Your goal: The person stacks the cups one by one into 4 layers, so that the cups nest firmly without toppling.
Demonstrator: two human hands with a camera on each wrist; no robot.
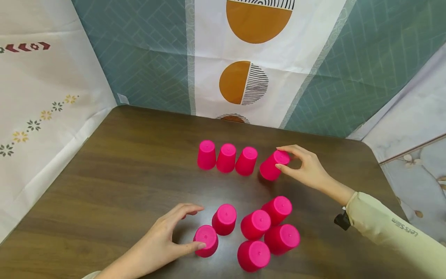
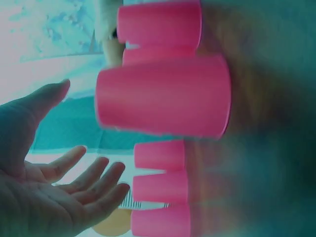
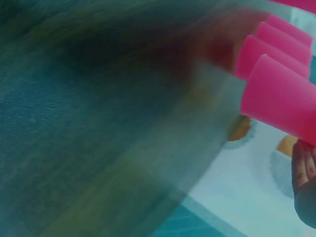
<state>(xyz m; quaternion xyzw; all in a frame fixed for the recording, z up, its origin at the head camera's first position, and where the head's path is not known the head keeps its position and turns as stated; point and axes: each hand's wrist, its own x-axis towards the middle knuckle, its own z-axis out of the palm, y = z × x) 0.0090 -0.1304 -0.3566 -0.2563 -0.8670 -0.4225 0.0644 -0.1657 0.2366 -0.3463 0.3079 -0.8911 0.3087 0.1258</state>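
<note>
My right hand (image 1: pixel 310 170) pinches an upside-down pink cup (image 1: pixel 270 169) between thumb and fingers. That cup leans a little, with a shadow under it; in the right wrist view the fingers (image 3: pixel 302 170) are by its wall. To its left, three pink cups (image 1: pixel 226 159) form a row, mouths down. My left hand (image 1: pixel 158 240) is spread beside a near pink cup (image 1: pixel 205 245), its thumb overlapping that cup in the head view. From the left wrist, a gap shows between this hand and the large pink cup (image 2: pixel 163 96). Another pink cup (image 1: pixel 224 220) stands just behind.
Several more upside-down pink cups (image 1: pixel 256 224) cluster at the front right of the brown wooden table (image 1: pixel 122 170). A patterned cloth (image 1: pixel 150 58) hangs along the back edge, and white cloths (image 1: pixel 45 116) border the sides.
</note>
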